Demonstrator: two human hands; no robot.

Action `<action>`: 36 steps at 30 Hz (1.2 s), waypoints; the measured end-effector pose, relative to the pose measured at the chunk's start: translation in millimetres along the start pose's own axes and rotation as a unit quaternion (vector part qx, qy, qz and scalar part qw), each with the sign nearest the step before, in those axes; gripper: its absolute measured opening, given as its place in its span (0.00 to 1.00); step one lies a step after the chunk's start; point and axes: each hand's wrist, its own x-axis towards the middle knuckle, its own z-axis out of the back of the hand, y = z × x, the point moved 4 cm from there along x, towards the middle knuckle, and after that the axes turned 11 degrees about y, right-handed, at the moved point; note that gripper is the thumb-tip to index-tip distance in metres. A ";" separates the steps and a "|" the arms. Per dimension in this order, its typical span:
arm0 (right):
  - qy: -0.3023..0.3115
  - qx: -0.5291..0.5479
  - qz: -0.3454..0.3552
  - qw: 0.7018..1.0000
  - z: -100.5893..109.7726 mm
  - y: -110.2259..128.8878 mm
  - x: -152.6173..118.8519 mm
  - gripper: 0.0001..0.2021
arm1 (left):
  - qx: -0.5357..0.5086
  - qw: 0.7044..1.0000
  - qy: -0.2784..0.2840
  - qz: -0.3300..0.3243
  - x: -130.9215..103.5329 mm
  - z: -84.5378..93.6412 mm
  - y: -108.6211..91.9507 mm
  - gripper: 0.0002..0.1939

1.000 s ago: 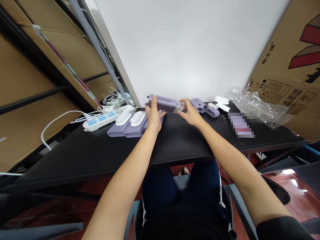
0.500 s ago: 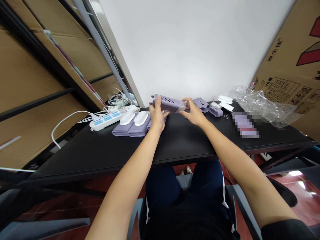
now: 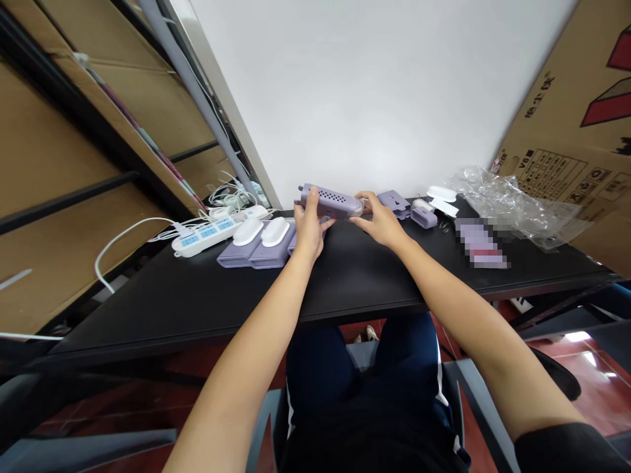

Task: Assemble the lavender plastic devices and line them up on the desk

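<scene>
My left hand [image 3: 309, 226] is wrapped round the left part of a purple housing [image 3: 331, 202] with rows of dark holes, raised above the black table [image 3: 359, 276]. My right hand [image 3: 377, 220] grips a translucent cap [image 3: 355, 207] at the housing's right end. The cap sits against the housing. Below and left of my left hand lie purple cases [image 3: 236, 256] with white oval pieces [image 3: 275, 232] on top. Right of my right hand are a flat purple part [image 3: 393, 202], a small purple piece [image 3: 424, 218] and white brush-like pieces [image 3: 442, 194].
A white power strip [image 3: 204, 235] with tangled cables [image 3: 231, 194] lies at the left. Crumpled clear plastic [image 3: 522, 203] and a pixelated purple item [image 3: 480, 243] lie at the right, near a large cardboard box [image 3: 566, 144]. A white wall stands behind the table.
The translucent cap is closer against the housing's right end, and my right hand has moved slightly left with it. The view has shifted a little.
</scene>
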 end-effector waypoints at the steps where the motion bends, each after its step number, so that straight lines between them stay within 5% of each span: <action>1: -0.002 0.002 0.000 1.000 -0.3 -0.2 0.3 0.23 | 0.000 1.000 0.004 -0.001 0.1 -0.3 -0.2 0.29; 11: 0.027 -0.068 -0.057 0.996 -4.4 -15.0 5.8 0.25 | 0.062 0.996 0.015 -0.054 -2.2 -4.0 -7.0 0.32; 17: 0.120 -0.142 -0.111 0.976 -7.7 -10.4 2.4 0.26 | 0.172 0.978 0.027 -0.111 6.9 3.4 0.8 0.49; 21: 0.141 -0.138 -0.105 0.975 -7.3 -6.2 1.6 0.27 | 0.206 0.971 0.035 -0.120 9.9 4.3 2.9 0.40; 30: -0.101 -0.011 -0.090 0.991 30.6 -20.9 5.4 0.32 | 0.214 0.971 0.017 -0.105 8.9 4.3 6.4 0.36; 36: -0.159 0.010 -0.106 0.982 42.0 -31.3 4.4 0.32 | 0.222 0.970 0.051 -0.086 6.4 -0.2 10.6 0.38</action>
